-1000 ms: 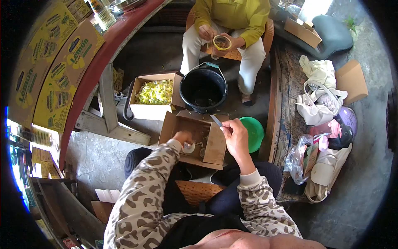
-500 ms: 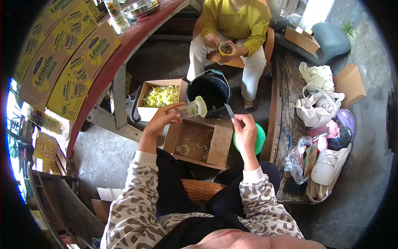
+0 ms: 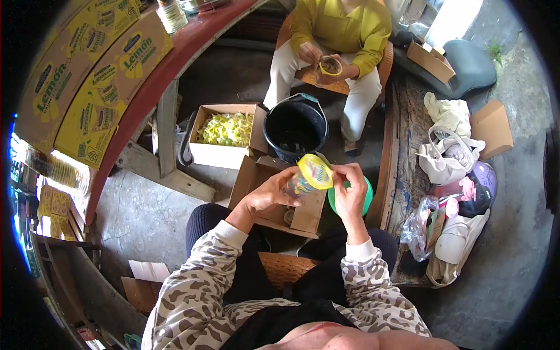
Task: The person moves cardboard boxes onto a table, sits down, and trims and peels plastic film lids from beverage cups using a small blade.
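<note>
Left hand [image 3: 263, 196] grasps a yellow-lidded cup [image 3: 298, 185] above the cardboard box's [image 3: 307, 214] far right corner; right hand [image 3: 352, 195], fingers bent, stands at the lid's [image 3: 316, 171] edge, its grip indeterminable.

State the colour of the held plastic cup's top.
The cup's top is mainly yellow in the head view.

It looked like a makeshift workshop: Lemon-printed cartons [image 3: 96, 99] lined an edge of the red table [image 3: 156, 79], while a bucket [image 3: 280, 150] and a box [image 3: 216, 156] of yellow scraps [image 3: 227, 129] stood on concrete floor [image 3: 131, 204] near woven seats [image 3: 286, 266].
</note>
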### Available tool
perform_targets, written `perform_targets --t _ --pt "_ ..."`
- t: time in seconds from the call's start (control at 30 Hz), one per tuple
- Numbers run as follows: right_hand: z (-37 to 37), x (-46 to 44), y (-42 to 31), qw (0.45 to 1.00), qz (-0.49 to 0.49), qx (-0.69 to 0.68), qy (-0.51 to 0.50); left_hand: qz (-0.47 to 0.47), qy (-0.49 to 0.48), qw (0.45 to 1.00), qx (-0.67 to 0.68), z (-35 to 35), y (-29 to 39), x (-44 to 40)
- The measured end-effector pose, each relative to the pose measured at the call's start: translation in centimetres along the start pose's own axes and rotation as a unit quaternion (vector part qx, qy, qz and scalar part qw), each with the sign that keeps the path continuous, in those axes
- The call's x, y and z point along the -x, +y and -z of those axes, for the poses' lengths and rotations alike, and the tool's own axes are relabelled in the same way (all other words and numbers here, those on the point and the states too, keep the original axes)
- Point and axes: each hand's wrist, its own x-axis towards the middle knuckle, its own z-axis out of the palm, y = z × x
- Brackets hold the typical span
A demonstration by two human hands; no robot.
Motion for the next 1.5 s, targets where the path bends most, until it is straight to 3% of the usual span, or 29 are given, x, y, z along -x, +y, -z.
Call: perform_targets --t 0.13,0.27,0.33,0.4,0.47,0.53,0.7,1.0,1.5 --pt "0.2 0.0 0.4 1.000 0.001 0.016 0.015 0.020 0.013 0.995 -0.096 -0.4 -0.5 -0.6" --pt "0.6 -0.3 0.1 1.000 0.002 0.022 0.017 -0.005 0.014 0.999 -0.047 -0.7 -1.2 -1.3" --pt "0.8 -0.2 0.0 1.000 -0.003 0.020 0.013 0.045 0.035 0.994 -0.096 0.1 -1.8 -1.3" --pt "0.9 -0.3 -0.1 0.995 0.055 0.080 -0.039 -0.002 0.050 0.988 -0.147 0.8 -2.7 -1.6" --pt "0.9 -0.2 -0.6 0.994 0.052 0.082 -0.052 -0.076 0.087 0.965 -0.234 0.6 -2.5 -1.7" --pt "0.8 -0.1 -0.7 0.991 0.055 0.104 -0.057 -0.061 0.098 0.963 -0.243 0.1 -1.9 -1.5" --pt "0.8 -0.1 -1.0 0.984 0.081 0.149 -0.055 -0.161 0.127 0.907 -0.367 -0.1 -1.8 -1.8" --pt "0.5 0.2 -2.3 0.973 0.105 0.187 -0.079 -0.231 0.142 0.898 -0.347 -0.6 -2.0 -2.0" --pt "0.5 0.7 -3.5 0.955 0.161 0.231 -0.097 -0.208 0.183 0.896 -0.349 -1.4 -2.1 -2.0"
